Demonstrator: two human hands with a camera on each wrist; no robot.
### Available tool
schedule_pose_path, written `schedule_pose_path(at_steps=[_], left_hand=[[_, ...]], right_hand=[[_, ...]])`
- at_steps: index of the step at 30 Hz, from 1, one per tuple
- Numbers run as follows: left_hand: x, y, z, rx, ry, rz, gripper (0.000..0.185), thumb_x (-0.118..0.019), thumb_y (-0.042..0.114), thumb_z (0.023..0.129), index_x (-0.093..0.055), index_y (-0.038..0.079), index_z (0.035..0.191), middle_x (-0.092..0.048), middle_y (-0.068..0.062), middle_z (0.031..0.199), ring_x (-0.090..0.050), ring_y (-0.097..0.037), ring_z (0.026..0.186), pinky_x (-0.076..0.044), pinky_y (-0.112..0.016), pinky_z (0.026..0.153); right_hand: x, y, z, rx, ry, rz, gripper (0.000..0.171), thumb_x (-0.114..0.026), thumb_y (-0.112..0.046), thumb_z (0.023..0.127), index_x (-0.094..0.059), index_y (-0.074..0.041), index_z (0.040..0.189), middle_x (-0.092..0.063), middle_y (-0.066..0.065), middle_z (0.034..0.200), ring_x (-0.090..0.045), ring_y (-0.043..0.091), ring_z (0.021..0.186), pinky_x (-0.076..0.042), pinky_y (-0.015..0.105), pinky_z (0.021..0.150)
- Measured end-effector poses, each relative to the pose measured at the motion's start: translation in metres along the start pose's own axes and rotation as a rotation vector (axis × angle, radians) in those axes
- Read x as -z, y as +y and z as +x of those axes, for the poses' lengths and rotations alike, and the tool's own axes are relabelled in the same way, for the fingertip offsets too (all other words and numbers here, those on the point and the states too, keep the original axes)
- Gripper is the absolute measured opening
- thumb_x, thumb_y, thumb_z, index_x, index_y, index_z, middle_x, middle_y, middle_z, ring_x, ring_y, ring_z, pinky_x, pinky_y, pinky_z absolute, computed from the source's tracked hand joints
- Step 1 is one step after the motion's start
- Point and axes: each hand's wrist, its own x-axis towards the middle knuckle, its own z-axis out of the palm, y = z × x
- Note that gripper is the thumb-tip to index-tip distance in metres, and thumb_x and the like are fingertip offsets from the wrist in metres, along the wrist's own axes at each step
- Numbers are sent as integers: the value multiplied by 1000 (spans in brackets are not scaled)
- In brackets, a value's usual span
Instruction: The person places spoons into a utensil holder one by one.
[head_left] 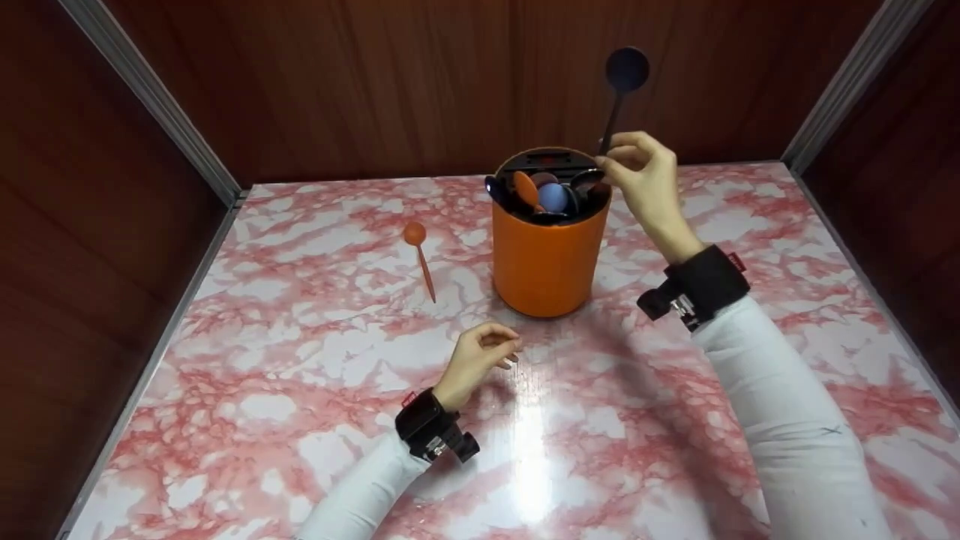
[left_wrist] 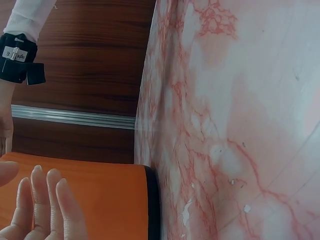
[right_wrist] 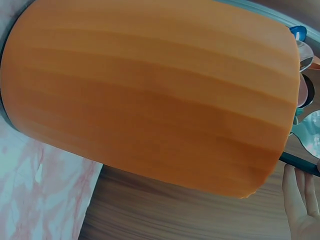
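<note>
My right hand is at the right rim of an orange cylindrical holder, pinching a dark long-handled spoon upright, bowl on top. In the right wrist view the dark handle runs from the holder's rim to the fingers. Several spoons stand bowl-up inside, among them an orange spoon and a blue spoon. Low in front of the holder, my left hand has loosely bent fingers and holds nothing. The left wrist view shows its fingers before the orange wall.
An orange spoon lies on the red-and-white marbled table, left of the holder. Dark wood panels with metal corner strips enclose the back and sides.
</note>
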Motion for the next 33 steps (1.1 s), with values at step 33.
schedule_pose_path(at_steps=[33], left_hand=[[2, -2, 2, -13, -2, -14, 26, -59, 3, 86, -55, -13, 105, -65, -6, 81, -61, -11, 67, -55, -39, 71]], right_hand=[[25, 24, -19, -8, 41, 38, 20, -65, 2, 81, -63, 10, 99, -67, -15, 72, -65, 1, 64, -55, 15, 65]])
